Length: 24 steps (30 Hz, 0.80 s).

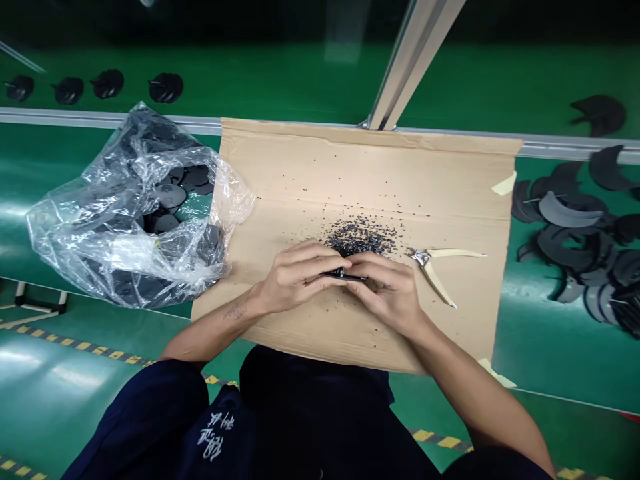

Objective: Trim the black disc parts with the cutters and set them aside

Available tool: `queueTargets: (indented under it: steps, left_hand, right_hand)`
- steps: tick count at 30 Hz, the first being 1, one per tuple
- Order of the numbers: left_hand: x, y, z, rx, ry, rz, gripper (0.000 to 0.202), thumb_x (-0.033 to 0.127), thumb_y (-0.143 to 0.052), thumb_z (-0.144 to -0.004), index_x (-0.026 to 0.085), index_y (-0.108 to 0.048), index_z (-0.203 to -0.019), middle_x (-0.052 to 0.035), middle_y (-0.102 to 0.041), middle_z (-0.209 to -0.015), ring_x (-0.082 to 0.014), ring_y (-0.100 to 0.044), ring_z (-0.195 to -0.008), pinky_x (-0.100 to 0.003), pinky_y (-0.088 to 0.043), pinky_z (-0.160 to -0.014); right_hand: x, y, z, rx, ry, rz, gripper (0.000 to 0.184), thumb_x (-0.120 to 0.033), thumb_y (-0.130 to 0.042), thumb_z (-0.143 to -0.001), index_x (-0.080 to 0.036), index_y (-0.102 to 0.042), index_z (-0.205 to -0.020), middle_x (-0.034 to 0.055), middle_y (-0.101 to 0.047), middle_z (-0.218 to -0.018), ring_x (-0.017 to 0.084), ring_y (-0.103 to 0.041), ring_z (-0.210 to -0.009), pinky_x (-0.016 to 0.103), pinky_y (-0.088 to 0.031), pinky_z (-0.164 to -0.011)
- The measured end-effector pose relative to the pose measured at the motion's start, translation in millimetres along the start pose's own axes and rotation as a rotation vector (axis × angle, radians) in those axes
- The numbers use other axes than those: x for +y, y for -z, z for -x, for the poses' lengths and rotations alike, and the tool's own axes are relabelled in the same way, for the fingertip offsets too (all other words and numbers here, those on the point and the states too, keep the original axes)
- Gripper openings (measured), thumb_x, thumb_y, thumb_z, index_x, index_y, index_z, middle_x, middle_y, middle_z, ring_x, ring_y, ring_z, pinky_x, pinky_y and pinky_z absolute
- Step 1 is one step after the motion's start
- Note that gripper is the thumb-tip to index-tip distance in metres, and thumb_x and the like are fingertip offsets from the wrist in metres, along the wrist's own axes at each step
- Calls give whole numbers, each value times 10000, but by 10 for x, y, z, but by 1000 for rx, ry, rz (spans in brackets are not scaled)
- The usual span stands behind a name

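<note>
My left hand (297, 277) and my right hand (385, 293) meet over a cardboard sheet (350, 167), both pinching a small black piece (344, 275), which is mostly hidden by my fingers. Just beyond my fingertips lies a heap of black crumbly trimmings (361, 237), with loose specks scattered across the cardboard. To the right of my right hand rest side cutters (421, 257) with cream handles, apart from my fingers. On the left, a clear plastic bag (115, 227) holds many flat black parts.
Several curved black parts (565, 243) lie heaped on the green bench to the right. Several more (110, 84) stand in a row beyond a metal rail (100, 119). A metal upright (413, 67) rises behind the cardboard, and tape holds the sheet's right edge.
</note>
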<state>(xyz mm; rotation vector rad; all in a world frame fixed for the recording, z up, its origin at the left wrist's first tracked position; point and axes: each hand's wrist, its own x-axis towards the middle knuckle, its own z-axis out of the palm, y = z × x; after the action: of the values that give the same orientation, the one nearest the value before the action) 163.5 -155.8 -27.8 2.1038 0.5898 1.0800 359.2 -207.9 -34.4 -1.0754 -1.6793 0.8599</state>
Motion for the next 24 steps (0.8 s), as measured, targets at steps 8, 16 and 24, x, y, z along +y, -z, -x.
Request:
queueTargets:
  steps: [8, 16, 24]
  left_hand:
    - [32, 153, -80, -180, 372, 481, 393, 484, -553, -992, 174, -793, -1010, -103, -749, -934, -134, -693, -780, -248, -572, -683]
    - [15, 107, -44, -146, 363, 491, 216, 365, -767, -868, 153, -786, -834, -78, -752, -794, -127, -704, -711, -215, -571, -642]
    - [44, 65, -16, -110, 243, 424, 163, 295, -735, -899, 153, -751, -820, -61, -734, -776, -110, -681, -701, -208, -560, -652]
  right_hand:
    - [-67, 58, -102, -135, -73, -225, 176, -352, -726, -892, -179, -740, -861, 64, -750, -863, 145, -704, -753, 260, -573, -674]
    - [-32, 59, -82, -176, -52, -260, 213, -391, -688, -919, -190, -762, -913, 76, -751, -907, 140, -701, -786, 262, -563, -696]
    - [-21, 68, -79, -217, -36, -263, 238, -407, -671, -923, -192, -763, -877, 74, -739, -879, 144, -694, -761, 260, -556, -681]
